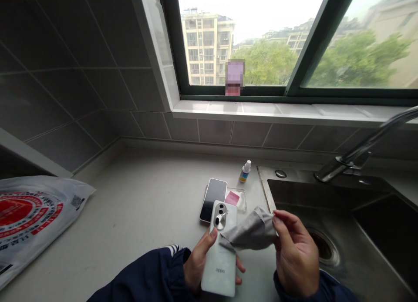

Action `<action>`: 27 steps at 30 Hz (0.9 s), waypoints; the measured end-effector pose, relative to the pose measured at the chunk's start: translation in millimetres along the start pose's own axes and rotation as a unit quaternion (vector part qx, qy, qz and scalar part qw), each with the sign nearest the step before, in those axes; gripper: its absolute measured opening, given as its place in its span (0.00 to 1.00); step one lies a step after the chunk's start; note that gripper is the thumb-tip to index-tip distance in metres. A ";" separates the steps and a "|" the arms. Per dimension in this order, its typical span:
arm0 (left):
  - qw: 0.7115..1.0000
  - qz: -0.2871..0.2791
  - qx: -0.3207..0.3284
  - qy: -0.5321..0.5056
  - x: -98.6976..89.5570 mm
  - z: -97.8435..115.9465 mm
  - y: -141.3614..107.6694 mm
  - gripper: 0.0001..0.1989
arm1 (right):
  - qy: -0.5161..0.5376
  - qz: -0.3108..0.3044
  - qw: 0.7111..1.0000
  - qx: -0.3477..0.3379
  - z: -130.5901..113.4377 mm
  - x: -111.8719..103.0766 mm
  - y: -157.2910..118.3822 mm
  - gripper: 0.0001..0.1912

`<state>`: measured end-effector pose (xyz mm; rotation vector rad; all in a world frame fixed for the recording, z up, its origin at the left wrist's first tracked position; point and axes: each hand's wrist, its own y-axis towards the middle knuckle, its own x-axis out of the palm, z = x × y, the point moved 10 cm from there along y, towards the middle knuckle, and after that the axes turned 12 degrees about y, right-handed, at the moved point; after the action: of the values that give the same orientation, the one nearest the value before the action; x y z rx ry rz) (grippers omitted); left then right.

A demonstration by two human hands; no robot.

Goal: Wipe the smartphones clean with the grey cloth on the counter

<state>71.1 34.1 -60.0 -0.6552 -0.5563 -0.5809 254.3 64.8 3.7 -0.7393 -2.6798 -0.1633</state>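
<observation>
My left hand is wrapped round a pale smartphone, its back and camera lenses facing up. Between thumb and fingers, my right hand pinches the end of a grey cleaning cloth. The cloth's other end droops over the right side of the held phone; whether it touches the phone I cannot tell. Just beyond, a second phone lies on the counter with its dark screen up. Beside it is a clear phone case with a pink slip in it.
A small white-capped bottle stands near the sink edge. The steel sink and its faucet are at the right. A printed plastic bag lies on the counter at the left. Behind is a window ledge.
</observation>
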 end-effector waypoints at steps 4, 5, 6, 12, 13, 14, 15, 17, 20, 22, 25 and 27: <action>0.998 -0.060 0.004 -0.017 7.3 1.9 2.7 0.44 | -0.025 0.052 0.993 -0.100 -35.5 -5.8 0.7 0.17; 0.997 -0.072 0.014 -0.018 9.9 5.3 2.4 0.46 | -0.033 0.059 0.989 -0.132 -46.0 -5.6 -1.2 0.15; 0.996 -0.081 0.023 -0.019 12.0 8.5 1.8 0.47 | -0.041 0.061 0.983 -0.167 -56.5 -4.3 -4.4 0.13; 0.993 -0.102 0.028 -0.043 21.0 11.5 -1.9 0.47 | -0.097 -0.203 0.927 -0.300 -73.5 53.0 -50.4 0.11; 0.992 -0.101 0.036 -0.061 22.2 13.3 -2.4 0.44 | -0.116 -0.291 0.904 -0.290 -63.3 69.4 -63.7 0.14; 0.990 -0.102 0.045 -0.084 24.1 16.1 -3.2 0.40 | -0.127 -0.360 0.880 -0.282 -53.7 81.4 -77.1 0.16; 0.987 -0.085 0.061 -0.120 22.5 20.4 -3.5 0.33 | -0.135 -0.413 0.859 -0.272 -44.6 90.0 -88.7 0.16; 0.979 -0.056 0.087 -0.177 20.4 28.1 -4.7 0.25 | -0.154 -0.482 0.820 -0.268 -31.9 100.8 -106.4 0.16; 0.976 -0.033 0.105 -0.187 21.9 35.3 -6.0 0.22 | -0.176 -0.483 0.818 -0.259 -23.8 102.1 -106.2 0.16; 0.977 -0.021 0.114 -0.178 22.2 39.0 -6.5 0.21 | -0.193 -0.468 0.821 -0.263 -21.4 100.3 -100.6 0.16; 0.975 -0.028 0.121 -0.186 24.1 42.5 -6.1 0.21 | -0.241 -0.462 0.799 -0.301 -16.4 100.9 -98.9 0.16; 0.971 -0.045 0.116 -0.206 25.6 42.7 -5.2 0.20 | -0.278 -0.461 0.776 -0.328 -12.3 102.2 -100.4 0.17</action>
<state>73.5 52.1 -13.4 -0.5296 -1.0319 -0.4554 124.6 24.7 51.0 0.5958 -3.3048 -1.3588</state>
